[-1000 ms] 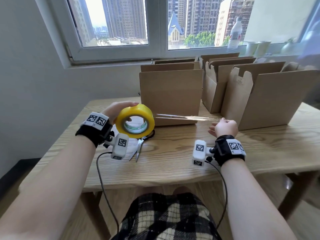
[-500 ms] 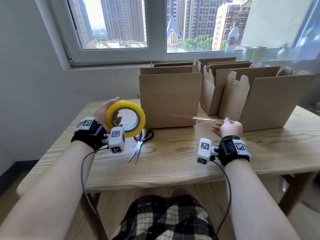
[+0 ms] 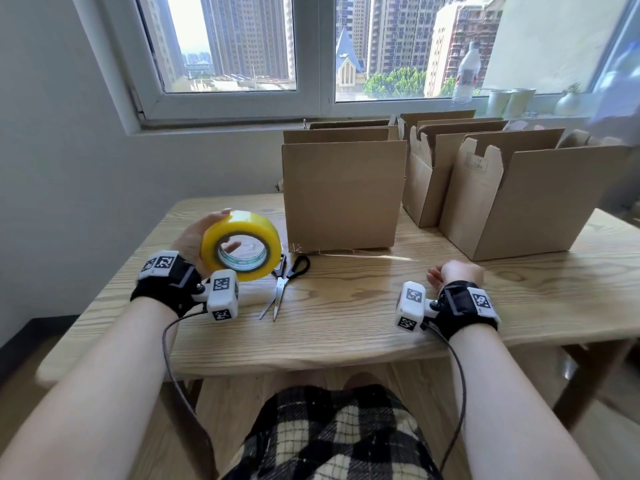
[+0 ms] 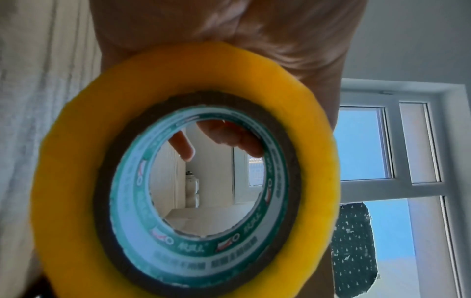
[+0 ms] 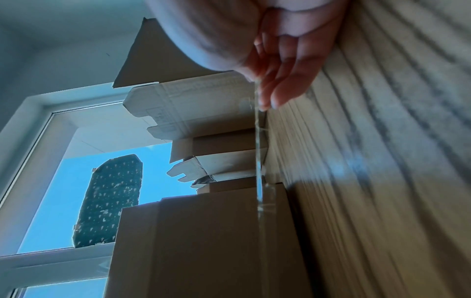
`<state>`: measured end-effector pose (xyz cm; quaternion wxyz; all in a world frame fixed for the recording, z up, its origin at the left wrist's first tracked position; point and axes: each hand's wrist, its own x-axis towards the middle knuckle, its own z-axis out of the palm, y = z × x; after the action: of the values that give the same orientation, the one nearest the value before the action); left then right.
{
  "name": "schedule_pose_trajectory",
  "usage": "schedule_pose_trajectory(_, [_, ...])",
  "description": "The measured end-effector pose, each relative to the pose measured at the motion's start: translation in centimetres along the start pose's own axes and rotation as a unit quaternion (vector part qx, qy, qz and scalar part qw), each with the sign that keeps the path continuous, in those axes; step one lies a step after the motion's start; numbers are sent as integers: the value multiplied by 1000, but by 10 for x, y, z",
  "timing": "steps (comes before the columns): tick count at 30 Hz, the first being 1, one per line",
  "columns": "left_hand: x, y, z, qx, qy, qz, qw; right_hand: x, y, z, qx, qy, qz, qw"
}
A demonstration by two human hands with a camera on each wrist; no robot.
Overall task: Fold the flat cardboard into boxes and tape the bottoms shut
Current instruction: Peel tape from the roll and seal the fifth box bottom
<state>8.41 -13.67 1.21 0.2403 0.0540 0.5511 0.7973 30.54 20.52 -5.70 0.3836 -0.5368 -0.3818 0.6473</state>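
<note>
My left hand (image 3: 192,237) grips a yellow tape roll (image 3: 258,225) held on edge just above the table, left of the nearest upright cardboard box (image 3: 343,195). In the left wrist view the tape roll (image 4: 76,181) fills the frame, with fingers showing through its core. A clear tape strip (image 3: 363,255) runs low along the foot of that box toward my right hand (image 3: 453,271). The right wrist view shows the fingertips (image 5: 270,96) pinching the tape strip (image 5: 258,151) by its end.
Scissors (image 3: 282,285) lie on the wooden table (image 3: 346,323) between my hands. More open boxes (image 3: 540,202) (image 3: 429,174) stand at the back right. A bottle (image 3: 465,77) and cups sit on the window sill.
My left hand has drawn the roll to the left, away from the box. The strip has dropped from across the box face to its bottom edge. The right hand has barely moved.
</note>
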Motion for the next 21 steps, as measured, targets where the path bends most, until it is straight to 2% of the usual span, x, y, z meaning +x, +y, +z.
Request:
schedule_pose_trajectory(5, [-1, -2, -5, -25, -21, 11, 999, 1, 6, 3, 17, -34, 26, 999])
schedule_pose_trajectory(10, [-10, 1, -13, -66, -54, 12, 996, -1, 5, 4, 14, -10, 27, 999])
schedule_pose_trajectory(16, [-11, -3, -19, -90, -19, 11, 996, -8, 4, 6, -15, 25, 2, 1000])
schedule_pose_trajectory(21, [-7, -1, -20, -66, 3, 10, 998, -17, 10, 9, 47, -23, 12, 999])
